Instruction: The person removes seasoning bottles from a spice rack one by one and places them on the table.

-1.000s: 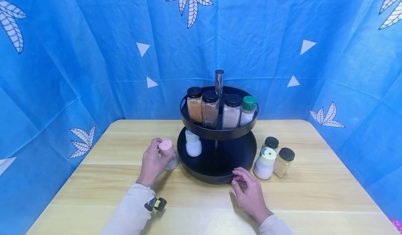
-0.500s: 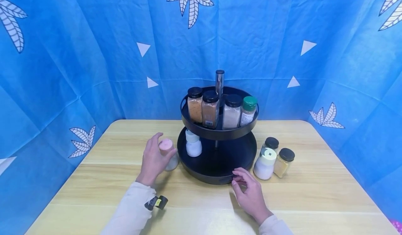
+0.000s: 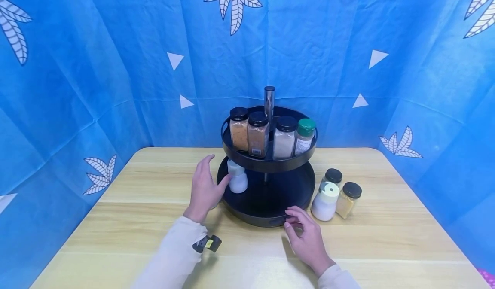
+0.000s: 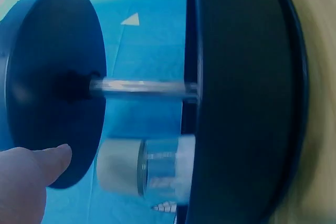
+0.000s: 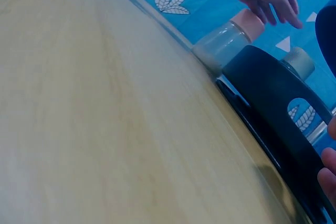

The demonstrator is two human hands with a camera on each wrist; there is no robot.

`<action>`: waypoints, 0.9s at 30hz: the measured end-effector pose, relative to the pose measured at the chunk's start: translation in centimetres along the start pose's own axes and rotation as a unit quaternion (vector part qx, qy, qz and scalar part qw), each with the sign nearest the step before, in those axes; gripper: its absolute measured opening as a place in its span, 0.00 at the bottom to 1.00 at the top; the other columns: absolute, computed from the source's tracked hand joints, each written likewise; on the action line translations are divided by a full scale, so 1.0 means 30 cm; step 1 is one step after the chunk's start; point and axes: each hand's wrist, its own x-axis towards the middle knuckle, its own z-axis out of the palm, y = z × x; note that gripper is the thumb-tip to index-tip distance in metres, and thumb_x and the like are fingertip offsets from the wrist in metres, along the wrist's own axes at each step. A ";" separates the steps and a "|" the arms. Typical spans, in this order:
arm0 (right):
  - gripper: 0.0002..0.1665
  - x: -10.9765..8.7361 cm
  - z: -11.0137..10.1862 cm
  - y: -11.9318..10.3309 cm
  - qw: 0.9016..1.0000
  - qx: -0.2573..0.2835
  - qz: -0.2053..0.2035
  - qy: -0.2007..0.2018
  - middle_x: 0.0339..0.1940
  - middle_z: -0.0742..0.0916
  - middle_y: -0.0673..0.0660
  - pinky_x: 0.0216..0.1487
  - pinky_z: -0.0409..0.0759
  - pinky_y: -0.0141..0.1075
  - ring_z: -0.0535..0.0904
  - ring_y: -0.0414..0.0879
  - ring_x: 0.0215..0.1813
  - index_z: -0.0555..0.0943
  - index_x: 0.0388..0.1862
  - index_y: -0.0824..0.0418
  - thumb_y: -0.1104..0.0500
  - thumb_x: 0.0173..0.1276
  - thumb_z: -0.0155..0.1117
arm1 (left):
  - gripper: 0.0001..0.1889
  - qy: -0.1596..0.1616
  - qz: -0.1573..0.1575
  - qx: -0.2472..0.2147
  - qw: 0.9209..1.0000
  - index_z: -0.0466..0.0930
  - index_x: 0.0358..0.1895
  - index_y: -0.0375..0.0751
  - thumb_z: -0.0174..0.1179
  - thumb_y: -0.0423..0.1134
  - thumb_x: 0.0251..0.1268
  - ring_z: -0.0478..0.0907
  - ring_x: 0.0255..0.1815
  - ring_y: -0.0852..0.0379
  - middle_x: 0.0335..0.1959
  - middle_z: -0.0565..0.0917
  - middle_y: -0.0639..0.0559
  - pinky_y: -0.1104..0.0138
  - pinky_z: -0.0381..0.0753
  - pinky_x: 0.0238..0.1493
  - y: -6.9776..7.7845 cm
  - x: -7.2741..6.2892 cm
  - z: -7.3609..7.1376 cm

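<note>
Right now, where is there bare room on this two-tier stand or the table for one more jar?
Bare: the lower tray's middle, between the white-capped shaker and right hand; the tabletop left of the left hand. Crowded: the upper tray's front, with four spice jars, and right of the lower tray, where three containers cluster.
</note>
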 end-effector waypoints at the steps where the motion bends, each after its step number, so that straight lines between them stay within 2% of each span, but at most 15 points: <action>1: 0.20 0.000 0.000 0.001 1.000 0.000 -0.001 0.000 0.46 0.82 0.73 0.35 0.85 0.46 0.83 0.59 0.34 0.80 0.41 0.77 0.85 0.47 0.65 | 0.38 -0.004 0.000 0.000 1.000 0.61 0.69 0.36 0.68 0.44 0.59 0.67 0.63 0.41 0.67 0.66 0.37 0.48 0.64 0.65 0.008 0.005 0.008; 4: 0.20 0.000 0.000 0.001 1.000 0.000 -0.003 0.000 0.46 0.82 0.73 0.35 0.85 0.47 0.83 0.58 0.34 0.80 0.41 0.77 0.85 0.47 0.65 | 0.39 -0.020 -0.011 0.001 1.000 0.60 0.70 0.36 0.67 0.46 0.60 0.62 0.69 0.42 0.69 0.65 0.38 0.47 0.62 0.68 0.027 0.019 0.033; 9: 0.20 -0.001 0.000 0.001 1.000 0.000 -0.003 -0.003 0.46 0.82 0.72 0.36 0.85 0.47 0.83 0.58 0.34 0.80 0.42 0.76 0.85 0.47 0.65 | 0.43 -0.040 -0.028 0.002 0.999 0.57 0.72 0.33 0.68 0.48 0.59 0.63 0.68 0.40 0.69 0.64 0.36 0.49 0.63 0.68 0.038 0.047 0.076; 11: 0.20 -0.001 -0.001 0.001 1.000 0.000 -0.001 -0.003 0.46 0.82 0.72 0.36 0.85 0.47 0.83 0.58 0.34 0.80 0.42 0.76 0.85 0.47 0.65 | 0.44 -0.041 -0.024 0.001 0.999 0.56 0.71 0.31 0.69 0.48 0.58 0.65 0.67 0.39 0.68 0.65 0.34 0.49 0.64 0.67 0.038 0.057 0.093; 16: 0.20 -0.002 0.000 0.002 1.000 0.000 0.003 -0.003 0.46 0.82 0.71 0.36 0.85 0.46 0.83 0.58 0.34 0.80 0.42 0.75 0.85 0.48 0.65 | 0.45 -0.029 -0.012 0.007 0.999 0.57 0.69 0.26 0.72 0.47 0.55 0.70 0.61 0.36 0.62 0.71 0.29 0.48 0.69 0.63 0.031 0.069 0.124; 21: 0.20 -0.001 0.000 0.003 1.000 0.002 0.000 -0.006 0.46 0.82 0.72 0.36 0.85 0.47 0.83 0.58 0.34 0.80 0.42 0.76 0.85 0.47 0.65 | 0.45 -0.016 -0.021 0.025 0.999 0.60 0.67 0.26 0.74 0.47 0.52 0.75 0.55 0.36 0.56 0.75 0.28 0.49 0.74 0.58 0.028 0.072 0.146; 27: 0.20 0.001 -0.001 0.001 1.000 -0.003 -0.002 -0.003 0.46 0.83 0.71 0.35 0.85 0.46 0.84 0.57 0.34 0.80 0.42 0.75 0.85 0.47 0.65 | 0.35 -0.016 -0.034 0.035 0.999 0.68 0.58 0.28 0.72 0.46 0.54 0.81 0.46 0.39 0.48 0.81 0.32 0.51 0.80 0.49 0.027 0.082 0.168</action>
